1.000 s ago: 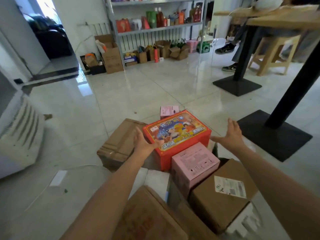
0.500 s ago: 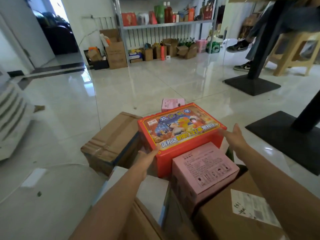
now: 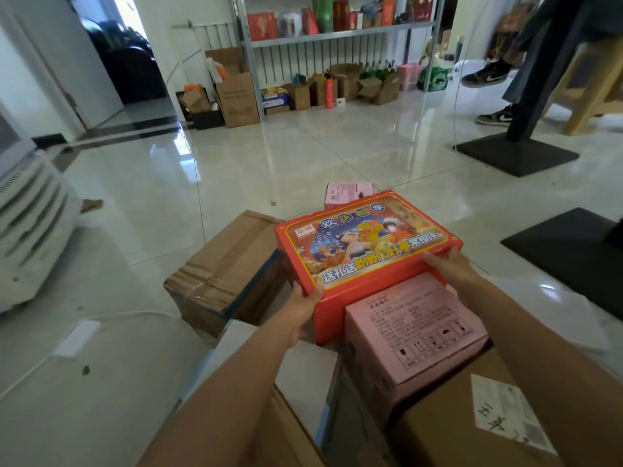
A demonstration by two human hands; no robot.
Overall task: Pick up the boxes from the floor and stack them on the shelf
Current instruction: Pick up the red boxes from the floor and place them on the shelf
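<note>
Task item: red rectangular cardboard gift box (image 3: 367,244), held between your hands.
Your left hand (image 3: 303,305): grips its near left corner.
Your right hand (image 3: 448,267): grips its near right edge.
Pink cardboard box (image 3: 414,328): touching its near side.
Grey metal shelf (image 3: 337,35): well beyond it.

The person's left forearm (image 3: 236,382) and right forearm (image 3: 539,352) are both bare along all the length that shows, slim and smooth, narrowing toward the wrists. The left grip (image 3: 303,310) and right grip (image 3: 450,267) are 2 bare hands; the nails are too small to make out.
</note>
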